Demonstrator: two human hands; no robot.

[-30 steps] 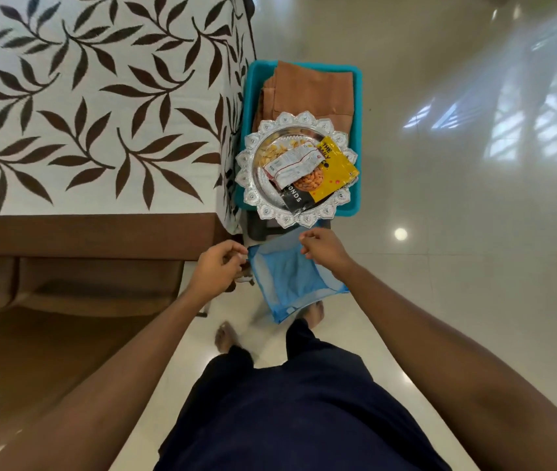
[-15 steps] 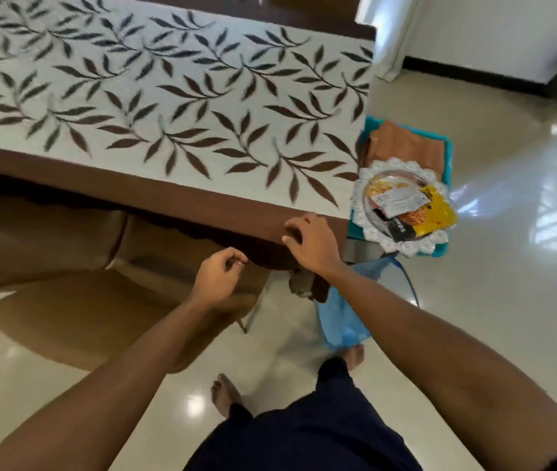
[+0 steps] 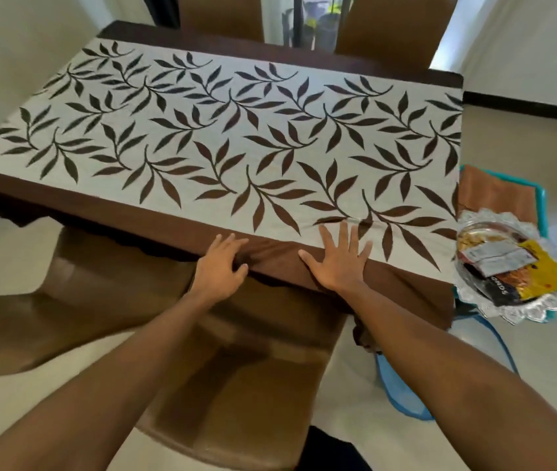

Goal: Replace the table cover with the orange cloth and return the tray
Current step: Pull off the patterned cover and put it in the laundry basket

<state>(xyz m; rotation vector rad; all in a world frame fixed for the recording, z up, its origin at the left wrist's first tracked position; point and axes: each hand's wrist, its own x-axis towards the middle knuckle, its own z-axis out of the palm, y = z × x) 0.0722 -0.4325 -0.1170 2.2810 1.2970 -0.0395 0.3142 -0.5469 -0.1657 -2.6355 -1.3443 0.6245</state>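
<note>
The table cover (image 3: 236, 130), white with dark brown leaves and a brown border, lies spread over the table. My right hand (image 3: 338, 260) presses flat on its near edge with the fingers spread. My left hand (image 3: 221, 266) rests on the brown border beside it, fingers laid forward and the thumb at a small fold in the cloth. The folded orange cloth (image 3: 494, 192) lies in a teal basket (image 3: 543, 198) off the table's right end. On top of the cloth sits the silver tray (image 3: 538, 309), which holds snack packets (image 3: 542, 277).
A brown chair (image 3: 236, 402) is tucked under the near side below my arms, and another chair (image 3: 32, 317) stands to its left. Two chair backs (image 3: 389, 28) rise behind the far side. A blue stool (image 3: 406, 396) stands by the table's near right corner.
The view has swung up from the basket and tray to the whole table. Both hands rose from the blue stool to the near table edge, and the right hand has opened flat on the cover.
</note>
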